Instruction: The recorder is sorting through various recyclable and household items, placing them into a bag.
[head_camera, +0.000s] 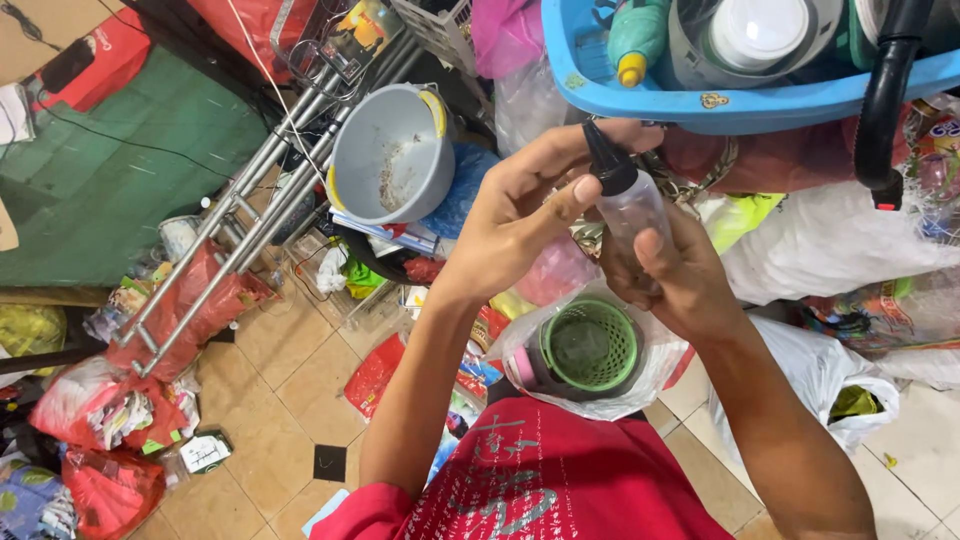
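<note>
1. Head view: tan tiled floor (290, 390) crowded with red plastic bags, a grey plastic bowl (388, 152) and steel rack tubes (250, 200).
2. Small clear plastic squeeze bottle (632, 215) with black pointed cap (603, 160) held upright at chest height, below a blue plastic basket (700, 105).
3. Right hand (680, 270) wrapped around bottle body, thumb across the front.
4. Left hand (520, 205) curled at the cap, thumb against it.
5. Green mesh basket (590, 345) in a white bag beneath.

Right hand (672, 272) hides the clear bottle's (632, 208) base.
</note>
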